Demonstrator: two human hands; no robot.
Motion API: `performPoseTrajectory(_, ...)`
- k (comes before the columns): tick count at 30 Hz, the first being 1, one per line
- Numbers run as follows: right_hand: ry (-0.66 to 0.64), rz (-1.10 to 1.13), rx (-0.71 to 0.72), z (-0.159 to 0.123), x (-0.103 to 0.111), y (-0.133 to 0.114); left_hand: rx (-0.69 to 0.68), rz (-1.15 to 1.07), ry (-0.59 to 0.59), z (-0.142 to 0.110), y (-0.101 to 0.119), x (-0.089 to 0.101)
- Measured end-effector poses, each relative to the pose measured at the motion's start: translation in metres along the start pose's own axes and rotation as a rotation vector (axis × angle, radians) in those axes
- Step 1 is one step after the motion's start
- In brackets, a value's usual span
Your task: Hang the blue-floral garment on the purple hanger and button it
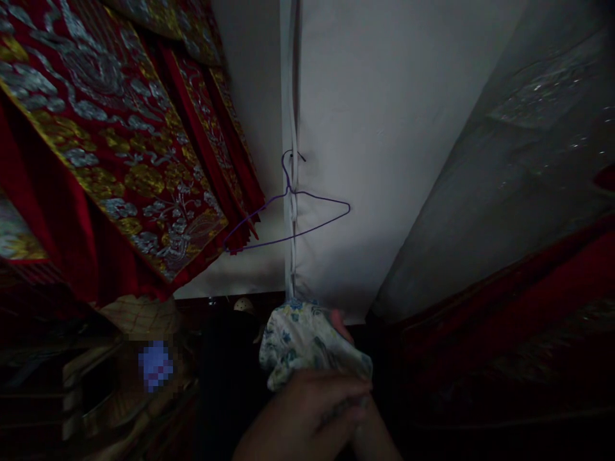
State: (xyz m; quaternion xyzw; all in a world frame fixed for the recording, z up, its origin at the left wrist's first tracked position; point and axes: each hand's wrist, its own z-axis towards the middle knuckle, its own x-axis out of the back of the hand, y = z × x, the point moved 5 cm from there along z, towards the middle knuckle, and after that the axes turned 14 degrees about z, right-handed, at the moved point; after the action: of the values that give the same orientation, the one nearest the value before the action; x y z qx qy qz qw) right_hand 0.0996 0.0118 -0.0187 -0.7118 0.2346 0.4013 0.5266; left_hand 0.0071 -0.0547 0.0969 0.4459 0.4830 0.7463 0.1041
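Note:
A bunched white cloth with a blue and green floral print [307,339] is at the lower middle, in front of me. My left hand [312,403] reaches in from the bottom, its fingers bent together at the cloth's lower edge and lying across my right wrist. Most of my right hand [341,324] is hidden by the cloth; only a finger or thumb shows at its right side, against the fabric. Above both hands, a purple wire hanger [319,225] with no garment on it hangs by its hook against a white cord [294,128] on the wall.
Red garments with gold and silver embroidery [144,173] hang at the left. A translucent cover with glittering spots [480,153] slants down the right side, above dark red fabric [528,275]. Wooden furniture [72,384] stands in shadow at the lower left. The pale wall [375,96] is straight ahead.

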Motion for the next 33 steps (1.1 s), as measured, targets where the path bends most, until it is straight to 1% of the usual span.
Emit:
performPoseTrajectory(2,-0.001,0.105,-0.051,-0.003,-0.007,-0.005,-0.062,0.068,0.208,-0.01,-0.004,0.039)
performPoseTrajectory(3,-0.024,0.092,-0.117,-0.004,-0.013,-0.007,-0.066,0.118,0.314,-0.015,-0.01,0.055)
performPoseTrajectory(4,-0.069,0.017,-0.211,-0.004,-0.02,-0.009,-0.054,0.164,0.387,-0.017,-0.018,0.067)
performPoseTrajectory(5,-0.13,-0.099,-0.317,-0.005,-0.027,-0.01,-0.034,0.199,0.418,-0.018,-0.029,0.073)
performPoseTrajectory(6,-0.204,-0.238,-0.416,-0.006,-0.034,-0.012,-0.008,0.221,0.405,-0.018,-0.043,0.074)
performPoseTrajectory(7,-0.288,-0.393,-0.492,-0.007,-0.04,-0.016,0.022,0.23,0.348,-0.017,-0.057,0.07)
performPoseTrajectory(8,-0.375,-0.559,-0.525,-0.008,-0.046,-0.021,0.058,0.231,0.258,-0.017,-0.073,0.062)
performPoseTrajectory(9,-0.448,-0.734,-0.493,-0.007,-0.052,-0.029,0.098,0.236,0.151,-0.019,-0.088,0.051)
performPoseTrajectory(10,-0.483,-0.909,-0.39,-0.004,-0.057,-0.041,0.142,0.248,0.043,-0.023,-0.103,0.04)
performPoseTrajectory(11,-0.468,-1.07,-0.225,0.0,-0.062,-0.055,0.192,0.264,-0.043,-0.028,-0.116,0.031)
performPoseTrajectory(12,-0.407,-1.196,-0.023,0.006,-0.068,-0.073,0.239,0.277,-0.095,-0.035,-0.126,0.025)
performPoseTrajectory(13,-0.313,-1.276,0.187,0.012,-0.074,-0.092,0.284,0.285,-0.108,-0.042,-0.133,0.024)
performPoseTrajectory(14,-0.208,-1.31,0.379,0.019,-0.078,-0.111,0.326,0.292,-0.089,-0.048,-0.137,0.028)
performPoseTrajectory(15,-0.111,-1.311,0.533,0.028,-0.08,-0.128,0.359,0.3,-0.052,-0.053,-0.138,0.035)
performPoseTrajectory(16,-0.03,-1.29,0.64,0.039,-0.081,-0.141,0.384,0.308,-0.013,-0.056,-0.136,0.044)
performPoseTrajectory(17,0.036,-1.269,0.7,0.052,-0.079,-0.152,0.401,0.317,0.018,-0.057,-0.132,0.054)
performPoseTrajectory(18,0.091,-1.258,0.71,0.067,-0.076,-0.16,0.406,0.325,0.037,-0.055,-0.128,0.064)
performPoseTrajectory(20,0.162,-1.276,0.624,0.097,-0.064,-0.165,0.39,0.332,0.06,-0.049,-0.119,0.079)
performPoseTrajectory(22,0.166,-1.356,0.528,0.117,-0.051,-0.164,0.383,0.304,0.071,-0.043,-0.117,0.087)
performPoseTrajectory(23,0.159,-1.427,0.517,0.121,-0.044,-0.163,0.395,0.272,0.063,-0.041,-0.12,0.088)
performPoseTrajectory(24,0.153,-1.506,0.533,0.121,-0.039,-0.164,0.42,0.232,0.031,-0.04,-0.126,0.086)
performPoseTrajectory(25,0.147,-1.585,0.564,0.118,-0.035,-0.165,0.454,0.195,-0.032,-0.041,-0.133,0.083)
performPoseTrajectory(27,0.111,-1.709,0.599,0.106,-0.03,-0.168,0.514,0.191,-0.211,-0.045,-0.149,0.076)
performPoseTrajectory(28,0.076,-1.736,0.592,0.099,-0.031,-0.168,0.537,0.249,-0.293,-0.047,-0.157,0.075)
performPoseTrajectory(29,0.034,-1.742,0.576,0.093,-0.033,-0.168,0.562,0.351,-0.351,-0.048,-0.165,0.077)
performPoseTrajectory(30,-0.003,-1.735,0.562,0.086,-0.037,-0.168,0.587,0.483,-0.379,-0.047,-0.171,0.082)
performPoseTrajectory(31,-0.025,-1.723,0.556,0.081,-0.041,-0.168,0.61,0.63,-0.38,-0.045,-0.175,0.091)
performPoseTrajectory(33,-0.036,-1.698,0.581,0.072,-0.05,-0.17,0.634,0.887,-0.335,-0.036,-0.176,0.115)
